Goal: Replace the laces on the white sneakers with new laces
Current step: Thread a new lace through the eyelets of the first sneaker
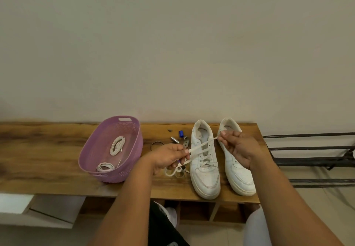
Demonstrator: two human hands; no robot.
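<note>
1. Head view, the only one: two sneakers stand side by side on the bench (pixel 48 155), toes toward the person. The left sneaker (pixel 205 161) has lace in its lower eyelets; the right sneaker (pixel 237 161) is half hidden behind a hand, so its lacing can't be read.

2. A lace (pixel 201 143) runs taut across the left sneaker's tongue, slanting from low-left to high-right. That's the axis to watch!

3. The left hand (pixel 169 156) pinches the lace's near end just left of the shoe, fingers curled tight. Slack loops down to the bench below it.

4. The right hand (pixel 237 147) pinches the far end above the gap between the shoes, fingers closed on it.

5. Both hands are on one strand, but the left sits closer to the eyelets it crosses. My read: a pull along that slant draws the lace through, with the left hand best placed to feed or free it.

6. Over in the pink basket (pixel 92 149), well left of the shoes, lie two coiled laces (pixel 117 145). Whether those are the new ones can't be told.

7. Small oddments lie between basket and shoes, including a blue cap (pixel 181 133).
</note>
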